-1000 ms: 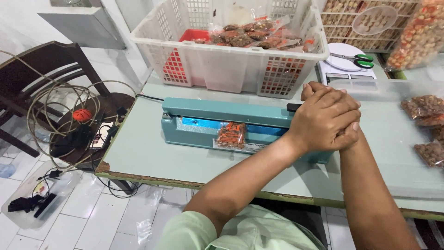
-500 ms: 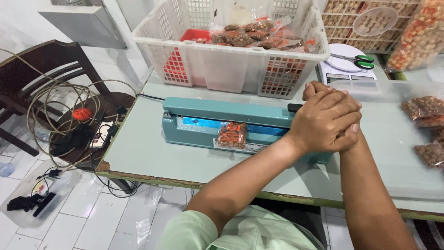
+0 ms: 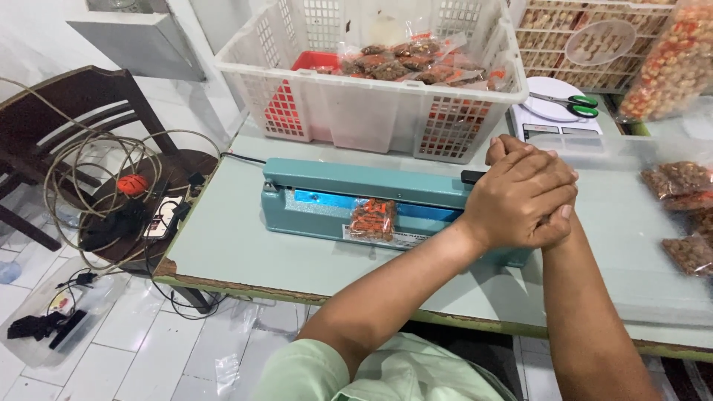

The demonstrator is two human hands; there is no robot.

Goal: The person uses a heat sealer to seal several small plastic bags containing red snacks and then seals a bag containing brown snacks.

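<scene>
The small snack packet (image 3: 372,218) is lying clamped under the teal sealer (image 3: 356,197), its mouth pointing to twelve o'clock, at nine o'clock from your hands. Your left hand (image 3: 520,197) is stacked over your right hand (image 3: 509,148), both curled shut, pressing the sealer's handle end down.

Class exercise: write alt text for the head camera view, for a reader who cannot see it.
Two stacked hands, left hand over right hand, press down a teal heat sealer's arm on a small snack bag; a white basket sits behind.
</scene>
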